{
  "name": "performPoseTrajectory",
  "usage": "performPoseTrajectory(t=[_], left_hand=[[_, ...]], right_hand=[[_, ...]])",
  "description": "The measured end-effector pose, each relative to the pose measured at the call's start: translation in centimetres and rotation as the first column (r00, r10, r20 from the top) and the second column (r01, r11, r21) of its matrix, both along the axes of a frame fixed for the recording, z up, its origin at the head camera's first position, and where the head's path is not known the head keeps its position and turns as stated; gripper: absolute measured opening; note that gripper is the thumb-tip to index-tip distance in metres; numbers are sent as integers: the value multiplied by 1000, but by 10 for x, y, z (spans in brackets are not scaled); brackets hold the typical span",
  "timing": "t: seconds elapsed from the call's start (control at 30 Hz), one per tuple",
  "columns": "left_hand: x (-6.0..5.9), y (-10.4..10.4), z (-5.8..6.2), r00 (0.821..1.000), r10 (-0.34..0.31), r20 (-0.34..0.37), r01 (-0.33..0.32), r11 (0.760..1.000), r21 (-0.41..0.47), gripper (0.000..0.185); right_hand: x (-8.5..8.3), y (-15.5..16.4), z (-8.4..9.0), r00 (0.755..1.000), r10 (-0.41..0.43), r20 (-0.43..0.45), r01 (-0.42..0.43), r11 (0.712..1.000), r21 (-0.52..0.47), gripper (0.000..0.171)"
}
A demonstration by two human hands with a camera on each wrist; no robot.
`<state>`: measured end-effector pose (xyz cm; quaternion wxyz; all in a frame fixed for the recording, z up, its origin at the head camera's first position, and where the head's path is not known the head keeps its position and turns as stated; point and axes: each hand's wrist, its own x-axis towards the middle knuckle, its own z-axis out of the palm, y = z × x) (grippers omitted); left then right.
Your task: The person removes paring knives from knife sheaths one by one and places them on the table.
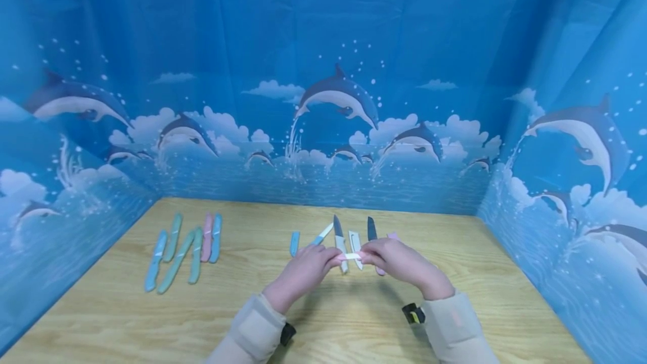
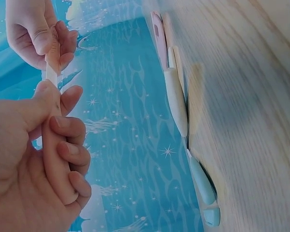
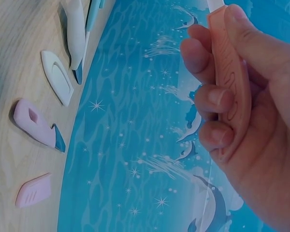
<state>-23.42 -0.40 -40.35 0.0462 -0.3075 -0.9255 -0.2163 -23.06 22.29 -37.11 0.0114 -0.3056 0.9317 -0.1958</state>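
Both hands hold a pink knife (image 1: 352,256) level above the table, with a short white band between its two pink ends. My left hand (image 2: 24,145) wraps its fingers round one smooth, rounded pink end. The other end, with a raised pattern, is gripped by my right hand (image 3: 266,82), thumb along its side. Just beyond the hands lie a white-handled knife (image 1: 339,235), a white sheath (image 1: 355,243) and a pink-handled knife (image 3: 34,121) with a dark blade. A blue-handled knife (image 2: 203,181) with a light blade lies beyond my left hand.
A light blue sheath (image 1: 294,243) lies left of the loose knives, a pink sheath (image 3: 34,191) to their right. At the table's left, several blue, green and pink sheathed knives (image 1: 174,263) lie grouped. A blue dolphin-print curtain (image 1: 313,178) borders the wooden table (image 1: 242,308).
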Motion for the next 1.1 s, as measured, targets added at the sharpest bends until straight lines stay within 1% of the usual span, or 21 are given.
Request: performPoseTrajectory(t=[0.37,0.6,0.87,1.1], left_hand=[[1,0,2,1000,4,3,-4,1000,0,30],[0,-1,3,1000,-1,13,1,1000,1,30],[-1,-1,4,1000,-4,4,4,1000,-6,28],[-1,-2,3,1000,-7,-15,7,1000,-11,27]], right_hand=[[0,2,1,1000,14,-4,-14,1000,1,19],[1,3,2,1000,13,-12,-13,1000,-2,16],[-1,5,1,1000,14,7,-14,1000,-18,18],[-2,7,0,1000,10,-5,-10,1000,-14,17]])
